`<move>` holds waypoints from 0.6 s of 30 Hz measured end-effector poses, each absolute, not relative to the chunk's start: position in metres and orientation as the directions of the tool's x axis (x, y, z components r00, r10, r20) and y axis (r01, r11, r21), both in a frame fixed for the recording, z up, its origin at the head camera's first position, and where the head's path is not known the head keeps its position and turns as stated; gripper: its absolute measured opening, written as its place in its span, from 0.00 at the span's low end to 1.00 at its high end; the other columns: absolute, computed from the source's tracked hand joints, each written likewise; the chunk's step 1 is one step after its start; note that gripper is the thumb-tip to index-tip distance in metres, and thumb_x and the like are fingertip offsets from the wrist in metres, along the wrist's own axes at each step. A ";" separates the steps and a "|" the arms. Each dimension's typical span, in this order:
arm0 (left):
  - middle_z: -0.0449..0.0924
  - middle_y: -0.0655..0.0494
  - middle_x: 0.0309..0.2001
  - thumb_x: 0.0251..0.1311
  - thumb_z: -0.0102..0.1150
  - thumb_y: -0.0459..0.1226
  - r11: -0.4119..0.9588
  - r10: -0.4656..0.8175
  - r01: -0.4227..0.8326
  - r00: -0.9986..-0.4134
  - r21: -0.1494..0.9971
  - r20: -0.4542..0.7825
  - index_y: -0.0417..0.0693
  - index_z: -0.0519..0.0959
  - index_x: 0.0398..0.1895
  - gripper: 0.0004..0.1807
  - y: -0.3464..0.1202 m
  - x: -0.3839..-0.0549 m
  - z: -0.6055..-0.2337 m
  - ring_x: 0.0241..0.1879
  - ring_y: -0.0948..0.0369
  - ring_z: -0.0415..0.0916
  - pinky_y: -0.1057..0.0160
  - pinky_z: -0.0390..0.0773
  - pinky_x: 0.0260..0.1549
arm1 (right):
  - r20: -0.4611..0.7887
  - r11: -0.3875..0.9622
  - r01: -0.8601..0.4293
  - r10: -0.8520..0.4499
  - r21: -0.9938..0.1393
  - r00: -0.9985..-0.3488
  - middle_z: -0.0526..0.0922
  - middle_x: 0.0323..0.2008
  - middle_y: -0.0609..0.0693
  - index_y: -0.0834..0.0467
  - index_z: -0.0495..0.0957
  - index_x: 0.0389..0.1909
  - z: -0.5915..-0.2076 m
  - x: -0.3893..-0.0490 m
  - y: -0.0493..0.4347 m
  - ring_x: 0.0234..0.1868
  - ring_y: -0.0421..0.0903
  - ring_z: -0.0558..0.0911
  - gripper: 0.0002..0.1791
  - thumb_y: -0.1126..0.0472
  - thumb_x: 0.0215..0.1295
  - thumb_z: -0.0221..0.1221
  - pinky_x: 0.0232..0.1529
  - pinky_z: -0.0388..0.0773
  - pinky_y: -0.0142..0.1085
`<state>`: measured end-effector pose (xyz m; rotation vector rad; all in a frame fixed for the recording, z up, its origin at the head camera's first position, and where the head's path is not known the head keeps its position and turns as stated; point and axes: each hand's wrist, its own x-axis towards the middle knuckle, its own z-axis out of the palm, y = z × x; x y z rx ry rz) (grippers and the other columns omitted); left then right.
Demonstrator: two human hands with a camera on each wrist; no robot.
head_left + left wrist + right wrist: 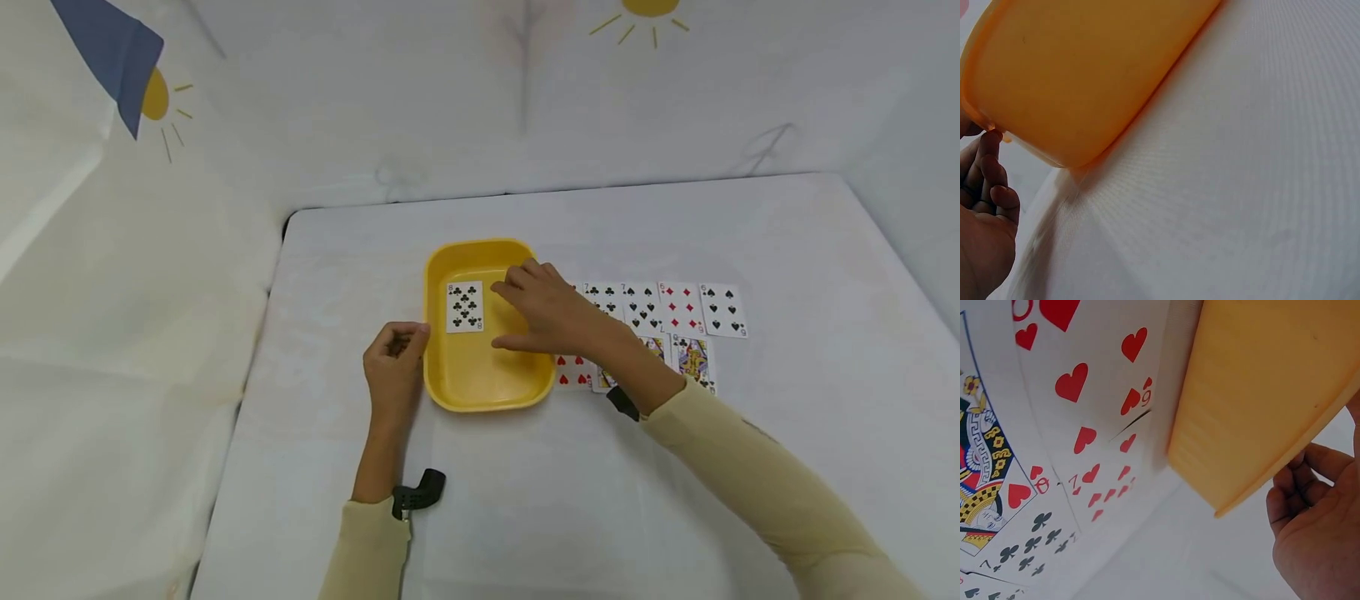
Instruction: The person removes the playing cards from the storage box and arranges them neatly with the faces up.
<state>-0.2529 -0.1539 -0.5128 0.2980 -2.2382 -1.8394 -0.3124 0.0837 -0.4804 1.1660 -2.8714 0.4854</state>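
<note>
A yellow plastic tray (pixel 487 392) sits on the table, with one playing card, the eight of clubs (pixel 465 307), lying face up inside it. At the tray's left rim my left hand (pixel 396 354) pinches the edge between thumb and fingers; in the left wrist view its fingertips (pixel 991 139) lie under the rim. Over the tray's right side reaches my right hand (pixel 547 308), thumb and fingers spread apart with nothing seen between them. The right wrist view shows this hand (pixel 1322 512) beside the tray's rim (pixel 1272 481).
Right of the tray, two rows of face-up cards lie on the white table, among them the six of spades (pixel 723 310), the six of diamonds (pixel 681 307) and a picture card (pixel 693 358). My right forearm covers some of them. White cloth walls surround the table.
</note>
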 end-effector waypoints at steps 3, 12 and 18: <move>0.79 0.48 0.31 0.64 0.66 0.35 0.193 -0.297 -0.005 -0.953 0.981 0.054 0.35 0.83 0.38 0.09 -0.154 -0.253 -0.513 0.28 0.61 0.71 0.71 0.72 0.29 | 0.112 0.674 -0.687 -0.687 -0.271 -0.718 0.73 0.47 0.55 0.65 0.75 0.61 -0.481 -0.316 0.078 0.50 0.53 0.66 0.41 0.38 0.58 0.68 0.51 0.63 0.46; 0.79 0.47 0.31 0.64 0.66 0.35 0.197 -0.291 0.011 -0.954 0.980 0.069 0.34 0.83 0.38 0.10 -0.154 -0.253 -0.512 0.28 0.63 0.71 0.71 0.72 0.29 | 0.036 0.707 -0.665 -0.678 -0.241 -0.734 0.73 0.48 0.55 0.64 0.74 0.61 -0.487 -0.327 0.065 0.51 0.54 0.66 0.42 0.37 0.57 0.69 0.56 0.63 0.45; 0.79 0.44 0.32 0.64 0.65 0.35 0.196 -0.294 0.008 -0.954 0.980 0.067 0.34 0.82 0.38 0.09 -0.153 -0.253 -0.511 0.28 0.62 0.71 0.71 0.72 0.29 | -0.016 0.726 -0.656 -0.673 -0.207 -0.739 0.73 0.51 0.56 0.65 0.74 0.62 -0.488 -0.332 0.057 0.53 0.55 0.65 0.44 0.36 0.57 0.68 0.58 0.63 0.45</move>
